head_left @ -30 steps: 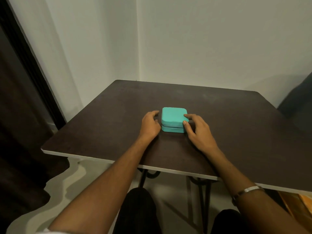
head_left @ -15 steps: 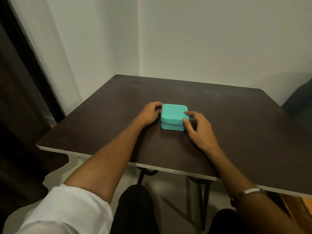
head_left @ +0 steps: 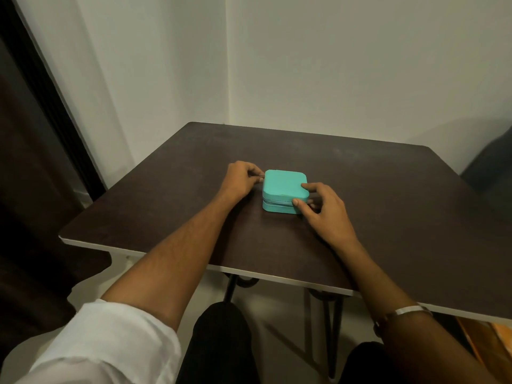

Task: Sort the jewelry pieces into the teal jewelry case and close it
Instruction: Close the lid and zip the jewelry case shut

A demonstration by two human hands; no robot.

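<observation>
The teal jewelry case [head_left: 285,191] sat lid-down near the centre of the dark table [head_left: 388,206], with no loose jewelry visible on the surface. The left hand [head_left: 240,180], at the case's 9 o'clock side, pinched what appeared to be a small zipper pull [head_left: 261,177] against the case's far-left corner. The right hand [head_left: 322,210], at the 4 o'clock corner, gripped the case, index finger pressing the lid and thumb against the front seam. In my judgement, zipping was in hand. Good practice: keep the right hand bracing firmly, draw the pull level along the seam, ease round each rounded corner, and confirm the lid sits flush.
</observation>
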